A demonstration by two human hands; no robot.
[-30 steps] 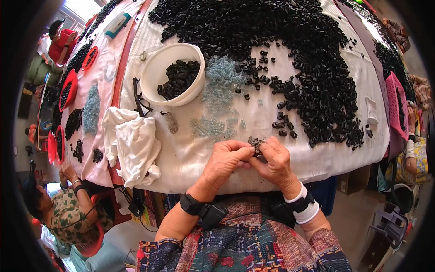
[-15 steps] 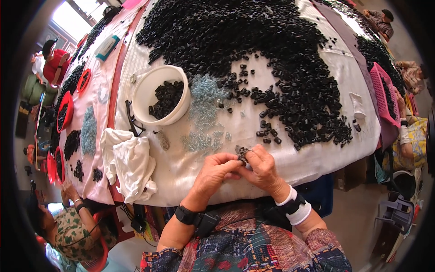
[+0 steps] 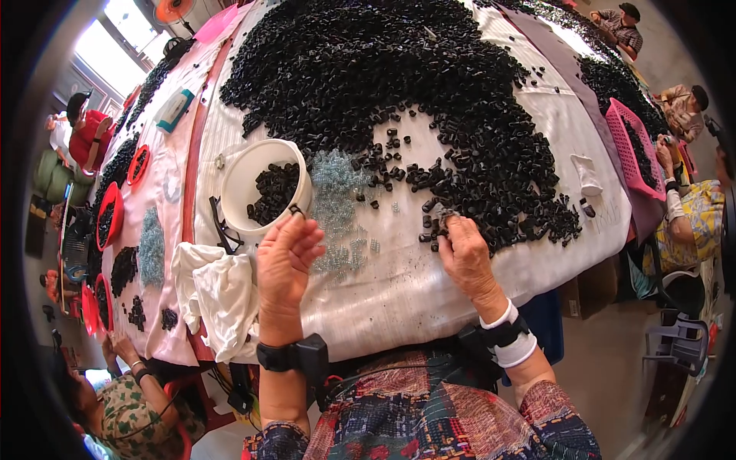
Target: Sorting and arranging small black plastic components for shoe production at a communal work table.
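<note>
My left hand [image 3: 287, 257] is raised at the near rim of a white plastic bowl [image 3: 228, 211], its thumb and forefinger pinching a small black plastic part [image 3: 296, 208]. Inside the bowl lies a heap of like black parts [image 3: 274, 192]. My right hand [image 3: 468, 257] reaches down at the near edge of the loose black pieces [image 3: 498, 180], fingers drawn together. Something greyish shows at its fingertips; its kind is unclear. Between the hands and farther off lies a patch of small pale-blue metal springs [image 3: 336, 180].
A crumpled white cloth [image 3: 215, 295] lies left of my left hand, below black-framed glasses [image 3: 223, 230]. A small white tube-shaped container [image 3: 586, 175] lies at the right. Beyond are a pink basket [image 3: 630, 149], red trays [image 3: 110, 215] and people seated at neighbouring tables.
My hands were together over the cloth, working on a small piece. They have parted: the left went up-left to the bowl with a black part, the right up-right to the loose pieces.
</note>
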